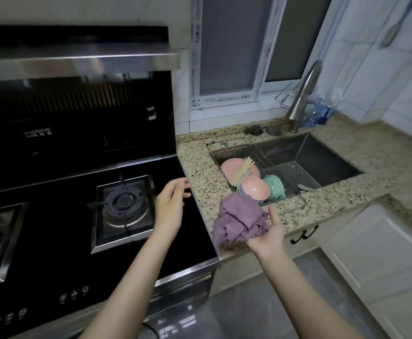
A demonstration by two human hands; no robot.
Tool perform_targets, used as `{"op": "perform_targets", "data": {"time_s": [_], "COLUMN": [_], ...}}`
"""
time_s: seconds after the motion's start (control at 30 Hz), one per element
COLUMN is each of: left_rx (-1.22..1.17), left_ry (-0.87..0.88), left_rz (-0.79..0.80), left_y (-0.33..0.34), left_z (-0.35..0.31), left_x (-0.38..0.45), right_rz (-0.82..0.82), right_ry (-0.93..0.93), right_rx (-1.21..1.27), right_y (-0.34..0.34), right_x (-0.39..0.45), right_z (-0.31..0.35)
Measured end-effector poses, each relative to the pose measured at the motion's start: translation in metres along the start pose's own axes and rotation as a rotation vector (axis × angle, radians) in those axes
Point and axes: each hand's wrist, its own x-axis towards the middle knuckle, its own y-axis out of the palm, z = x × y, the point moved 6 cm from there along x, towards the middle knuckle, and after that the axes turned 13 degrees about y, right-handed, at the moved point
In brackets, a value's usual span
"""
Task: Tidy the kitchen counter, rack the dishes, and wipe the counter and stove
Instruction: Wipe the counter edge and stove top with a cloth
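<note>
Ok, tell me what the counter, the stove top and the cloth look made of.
Counter: speckled beige and brown, looks like polished granite or similar stone.
Stove top: glossy black with reflections, likely glass, edged in metal trim.
Cloth, held in the right hand: soft, crumpled purple fabric, possibly microfibre.

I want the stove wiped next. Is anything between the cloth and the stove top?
Nothing visible. The right hand holds the purple cloth above the counter edge, right beside the stove top. The left hand hovers open over the glass near the burner; it could simply move aside.
</note>
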Motion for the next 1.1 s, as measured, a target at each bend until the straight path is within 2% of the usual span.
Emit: {"op": "perform_targets", "data": {"time_s": [0.17, 0.4, 0.53, 0.67, 0.87, 1.1], "left_rx": [0.004, -0.077, -0.089, -0.076, -0.129, -0.169], "left_ry": [0.014, 0.010, 0.020, 0.022, -0.033, -0.028], "left_rz": [0.103, 0.160, 0.210, 0.304, 0.302, 0.256], "left_y": [0.110, 0.279, 0.361, 0.441, 0.516, 0.580], "left_z": [-0.014, -0.045, -0.052, -0.056, -0.053, -0.023], "left_x": [0.000, -0.010, -0.018, -0.025, 0.008, 0.084], "right_rz": [0.055, 0.096, 0.100, 0.034, -0.042, -0.118], "right_ry": [-0.120, -0.247, -0.317, -0.410, -0.455, -0.337], "right_rx": [0.003, -0.008, 0.006, 0.017, -0.037, -0.256], "right_y": [-0.008, -0.036, -0.056, -0.084, -0.093, -0.056], "right_x": [-0.036, -0.090, -0.114, -0.127, -0.110, -0.041], "right_z": [0.103, 0.263, 0.341, 0.412, 0.486, 0.547]}}
